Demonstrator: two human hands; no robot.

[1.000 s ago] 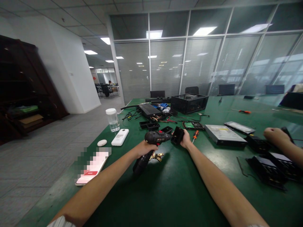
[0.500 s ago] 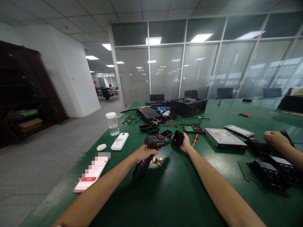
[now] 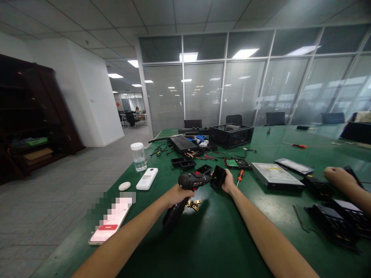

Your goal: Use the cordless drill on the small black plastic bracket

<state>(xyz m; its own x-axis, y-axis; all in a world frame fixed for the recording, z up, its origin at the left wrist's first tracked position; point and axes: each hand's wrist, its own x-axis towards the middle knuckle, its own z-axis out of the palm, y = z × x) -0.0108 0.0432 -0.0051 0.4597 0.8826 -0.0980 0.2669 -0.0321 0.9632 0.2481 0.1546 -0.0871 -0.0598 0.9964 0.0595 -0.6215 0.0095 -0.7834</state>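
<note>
My left hand (image 3: pixel 177 195) is closed around the grip of a black cordless drill (image 3: pixel 193 180), whose nose points right. A small black plastic box (image 3: pixel 218 177) is gripped in my right hand (image 3: pixel 228 181), held up facing the drill. The bit end meets or nearly meets the box; I cannot tell if they touch. Several small brass-coloured metal pieces (image 3: pixel 194 205) lie on the green table (image 3: pixel 208 247) below the drill. Behind the drill are black open trays (image 3: pixel 188 165). An orange-handled screwdriver (image 3: pixel 240 176) rests just right of my right hand.
Left are a jar (image 3: pixel 139 157), a white power bank (image 3: pixel 147 178), a round white case (image 3: pixel 124 186) and a phone (image 3: pixel 110 226). A black metal frame (image 3: pixel 231 135) stands at the back. A disc drive (image 3: pixel 276 175) lies right, near another person's hand (image 3: pixel 340 177) and black parts (image 3: pixel 333 224).
The whole view has shifted slightly, so things sit a little lower in the picture. Both hands keep their hold on the drill and the box, in nearly the same pose.
</note>
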